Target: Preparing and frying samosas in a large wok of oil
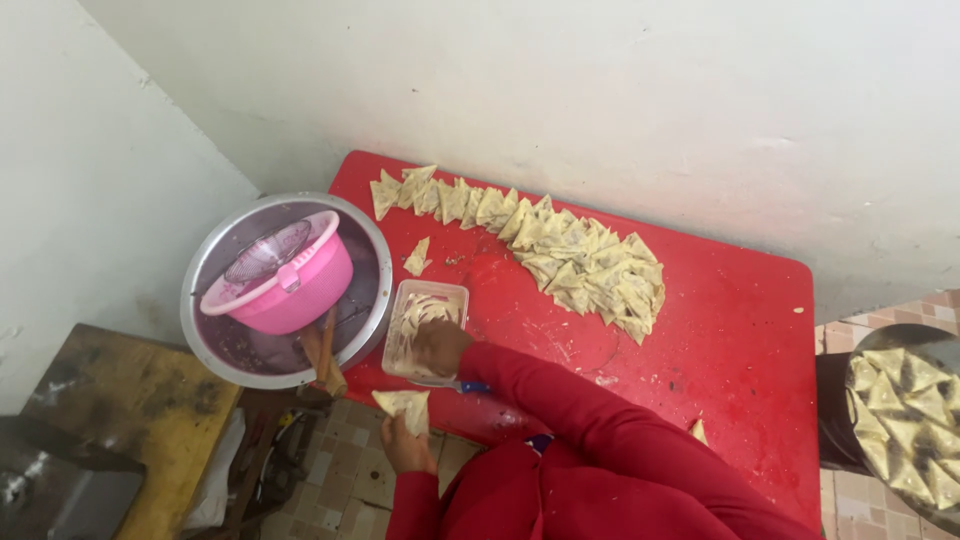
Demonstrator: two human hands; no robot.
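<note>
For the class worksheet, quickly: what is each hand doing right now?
Left hand: closed on a folded pastry triangle.
Right hand: in the small tub; its grip cannot be told.

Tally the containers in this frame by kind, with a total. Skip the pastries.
Metal basin: 1
Pink plastic colander, sitting in the basin: 1
Clear rectangular tub, which the right hand reaches into: 1
Round metal tray with triangular pastries, at the right edge: 1
Total: 4
</note>
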